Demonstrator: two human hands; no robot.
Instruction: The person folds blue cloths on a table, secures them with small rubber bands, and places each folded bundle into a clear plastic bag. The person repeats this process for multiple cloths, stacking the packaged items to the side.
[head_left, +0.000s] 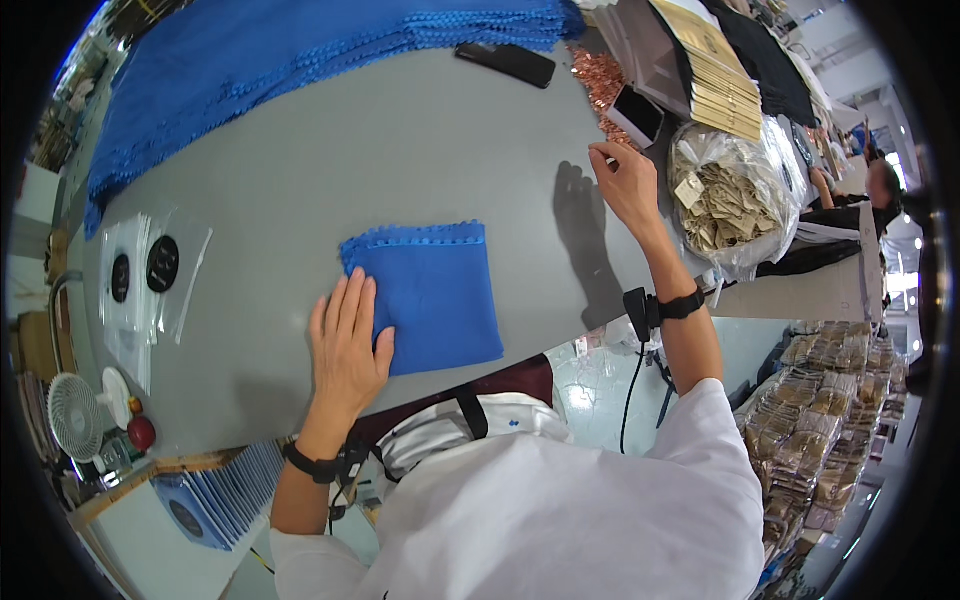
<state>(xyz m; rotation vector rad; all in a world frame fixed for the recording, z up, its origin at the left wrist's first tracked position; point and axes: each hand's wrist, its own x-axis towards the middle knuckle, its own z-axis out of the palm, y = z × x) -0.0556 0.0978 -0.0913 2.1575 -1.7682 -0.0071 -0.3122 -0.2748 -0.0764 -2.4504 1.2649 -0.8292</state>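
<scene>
A folded blue cloth (439, 300) with a pompom-trimmed edge lies on the grey tabletop (450, 150) before me. My left hand (349, 341) rests flat along its left side, fingers extended and the thumb on the fabric. Raised over the table at the right, my right hand (626, 184) has curled fingers; whether anything small is pinched in them is hidden. Just beyond it are a heap of small copper-coloured metal pieces (600, 79) and an open white box with a dark inside (636, 116). A clear plastic bag of beige tags (727, 206) stands to its right.
A stack of blue pompom-edged cloths (300, 52) spans the far side, near a black phone (506, 64). Clear plastic bags with black round labels (154, 270) lie left. A small white fan (75, 416) stands at the left edge. Another person (881, 187) is at far right.
</scene>
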